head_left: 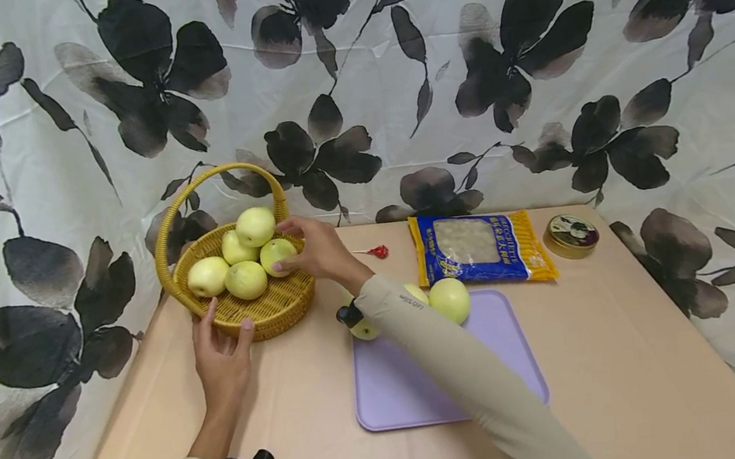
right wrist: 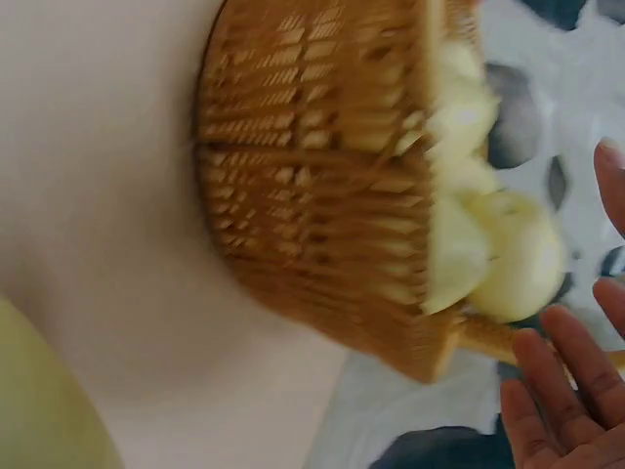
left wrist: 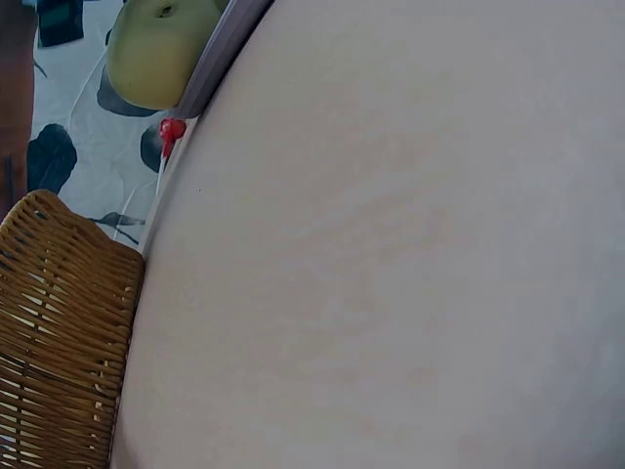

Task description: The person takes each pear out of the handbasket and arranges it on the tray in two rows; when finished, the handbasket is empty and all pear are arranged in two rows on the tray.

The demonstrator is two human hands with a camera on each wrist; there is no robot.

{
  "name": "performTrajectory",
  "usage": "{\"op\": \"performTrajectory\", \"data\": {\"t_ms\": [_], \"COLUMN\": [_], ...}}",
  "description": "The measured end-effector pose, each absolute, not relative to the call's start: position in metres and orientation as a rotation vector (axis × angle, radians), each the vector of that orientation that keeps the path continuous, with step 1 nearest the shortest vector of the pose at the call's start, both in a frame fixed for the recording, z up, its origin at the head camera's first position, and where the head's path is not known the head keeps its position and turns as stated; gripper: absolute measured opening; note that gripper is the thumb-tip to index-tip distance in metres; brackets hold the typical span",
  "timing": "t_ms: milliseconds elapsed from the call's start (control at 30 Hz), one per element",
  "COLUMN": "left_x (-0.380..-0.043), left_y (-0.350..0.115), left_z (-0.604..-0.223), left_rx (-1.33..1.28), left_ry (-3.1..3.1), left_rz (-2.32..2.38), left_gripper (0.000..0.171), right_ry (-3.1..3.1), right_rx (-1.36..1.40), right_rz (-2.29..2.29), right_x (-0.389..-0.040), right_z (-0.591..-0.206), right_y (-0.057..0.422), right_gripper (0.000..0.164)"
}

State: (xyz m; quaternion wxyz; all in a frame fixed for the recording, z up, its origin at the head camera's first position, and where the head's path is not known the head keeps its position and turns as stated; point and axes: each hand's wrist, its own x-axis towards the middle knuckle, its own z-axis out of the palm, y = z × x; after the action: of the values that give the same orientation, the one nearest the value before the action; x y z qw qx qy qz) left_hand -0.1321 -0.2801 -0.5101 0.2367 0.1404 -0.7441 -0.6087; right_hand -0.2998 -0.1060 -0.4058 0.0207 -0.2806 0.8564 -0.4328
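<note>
A yellow wicker basket [head_left: 274, 319] with a tall handle stands at the back left, holding several pale green apples [head_left: 246, 279]. My left hand [head_left: 224, 363] rests against its front left side, thumb and fingers spread. At the right rim, my right hand [head_left: 321, 250] has thumb and fingers around the rightmost apple [head_left: 276, 255] in the head view. The right wrist view shows those fingers [right wrist: 576, 366] loosely extended beside the fruit, with nothing gripped. More apples [head_left: 450, 301] lie at the back of a lilac tray [head_left: 392, 406], partly hidden by my right sleeve.
Behind the tray lies a blue and yellow pasta bag [head_left: 469, 248], with a round gold tin [head_left: 571, 235] to its right. A red thing on a white stick [head_left: 379, 251] lies between basket and bag. A floral cloth [head_left: 392, 100] hangs behind the table.
</note>
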Motion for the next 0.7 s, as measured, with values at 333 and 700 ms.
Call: {"op": "performTrajectory", "data": {"t_ms": [333, 700], "left_x": [-0.133, -0.132], "left_y": [-0.279, -0.279], "left_z": [-0.513, -0.509], "left_rx": [0.369, 0.374], "left_ry": [-2.038, -2.034], "left_rz": [-1.655, -1.658], "left_gripper": [0.074, 0.075], "right_ry": [2.698, 2.64], "right_rx": [-0.912, -0.976], "right_rz": [-1.049, -1.125], "right_x": [-0.326, -0.326], "right_z": [-0.421, -0.419], "right_y": [-0.123, -0.11], "right_gripper": [0.06, 0.044]}}
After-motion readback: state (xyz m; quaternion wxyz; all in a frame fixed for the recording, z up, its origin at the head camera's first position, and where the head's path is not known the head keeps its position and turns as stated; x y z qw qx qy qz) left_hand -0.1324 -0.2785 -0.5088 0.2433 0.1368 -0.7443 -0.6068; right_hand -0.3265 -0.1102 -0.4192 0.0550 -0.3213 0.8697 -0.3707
